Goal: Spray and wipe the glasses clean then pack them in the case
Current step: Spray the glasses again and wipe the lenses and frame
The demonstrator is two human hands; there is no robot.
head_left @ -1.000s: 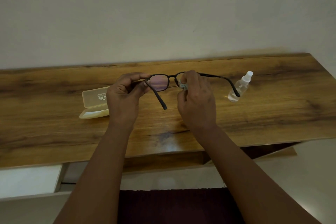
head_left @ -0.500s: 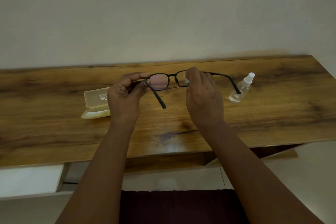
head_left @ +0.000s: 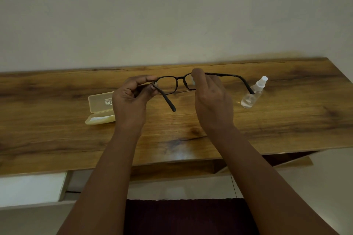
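Holding pos: glasses (head_left: pixel 172 82) are held up over the wooden table (head_left: pixel 191 129) w/ both hands, temples unfolded. Left hand (head_left: pixel 131 99) is curled round the frame's left hinge, thumb + fingers pinching it. Right hand (head_left: pixel 210 101) is pinched on the right lens; a bit of pale cloth (head_left: pixel 193 81) is seen at the fingertips. Case (head_left: pixel 100 108) is lying open on the table, partly hidden behind left hand. Spray bottle (head_left: pixel 254 93) is standing further right, near the right temple tip. Plain wall (head_left: pixel 172 15) behind.
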